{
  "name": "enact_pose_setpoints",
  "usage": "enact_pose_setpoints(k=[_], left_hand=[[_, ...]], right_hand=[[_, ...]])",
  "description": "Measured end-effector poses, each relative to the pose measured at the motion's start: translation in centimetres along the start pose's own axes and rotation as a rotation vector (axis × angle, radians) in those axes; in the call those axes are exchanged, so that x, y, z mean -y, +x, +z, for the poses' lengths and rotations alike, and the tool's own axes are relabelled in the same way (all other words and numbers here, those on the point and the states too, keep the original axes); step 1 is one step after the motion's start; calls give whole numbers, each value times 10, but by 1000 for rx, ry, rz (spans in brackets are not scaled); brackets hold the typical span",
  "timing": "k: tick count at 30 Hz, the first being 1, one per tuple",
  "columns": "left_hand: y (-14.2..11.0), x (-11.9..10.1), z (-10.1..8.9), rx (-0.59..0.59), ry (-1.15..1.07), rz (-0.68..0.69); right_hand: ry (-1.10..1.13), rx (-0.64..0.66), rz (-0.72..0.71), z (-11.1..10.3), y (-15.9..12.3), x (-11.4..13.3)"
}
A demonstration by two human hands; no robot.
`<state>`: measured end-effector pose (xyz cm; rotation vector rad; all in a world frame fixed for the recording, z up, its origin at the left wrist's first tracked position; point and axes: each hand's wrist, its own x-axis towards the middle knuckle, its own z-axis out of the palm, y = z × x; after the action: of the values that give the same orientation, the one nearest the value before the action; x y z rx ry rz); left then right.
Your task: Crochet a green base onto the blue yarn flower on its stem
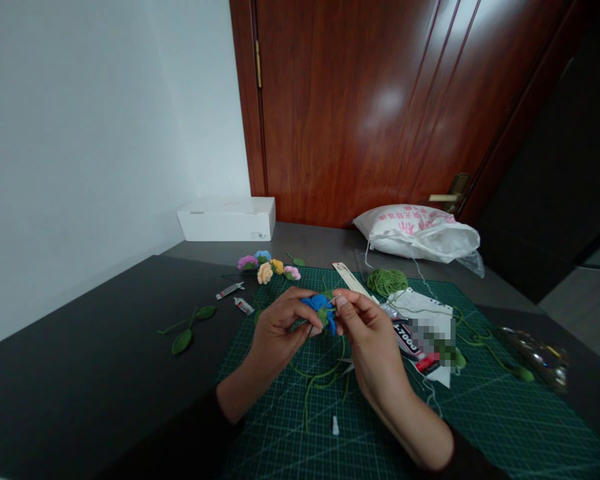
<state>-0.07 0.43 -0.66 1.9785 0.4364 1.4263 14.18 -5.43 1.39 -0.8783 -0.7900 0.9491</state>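
Observation:
Between both hands, over the cutting mat, is a blue crocheted flower (319,302) with a green base. My left hand (285,319) is closed on the flower's green underside; a thin dark stem shows below its fingers. In a pinch, my right hand (373,327) holds a thin, pale needle (336,297) against the flower's green part. Whether it is a sewing needle or a fine hook is too small to tell. Green yarn (310,390) trails down from the work onto the mat. Scissor tips (347,365) show partly beside my right wrist.
Several crocheted flowers (265,272) lie at the back left, near two small glue tubes (230,290) and green leaves (183,341). A white nozzle cap (335,425) sits on the green mat (280,427). Rightward are a yarn bundle (387,282), a glue package (405,339) and a white bag (415,230).

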Motion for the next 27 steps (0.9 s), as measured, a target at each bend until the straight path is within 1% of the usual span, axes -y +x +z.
enact_pose_setpoints(k=[7, 12, 21, 27], left_hand=[[-1, 0, 0, -17, -33, -22], [-1, 0, 0, -32, -42, -35], [1, -1, -1, -40, -28, 15], [0, 2, -1, -10, -20, 17]], right_hand=[[-6, -2, -15, 0, -1, 0], [55, 29, -14, 0, -1, 0], [62, 36, -29, 1, 0, 2], [61, 30, -25, 1, 1, 0]])
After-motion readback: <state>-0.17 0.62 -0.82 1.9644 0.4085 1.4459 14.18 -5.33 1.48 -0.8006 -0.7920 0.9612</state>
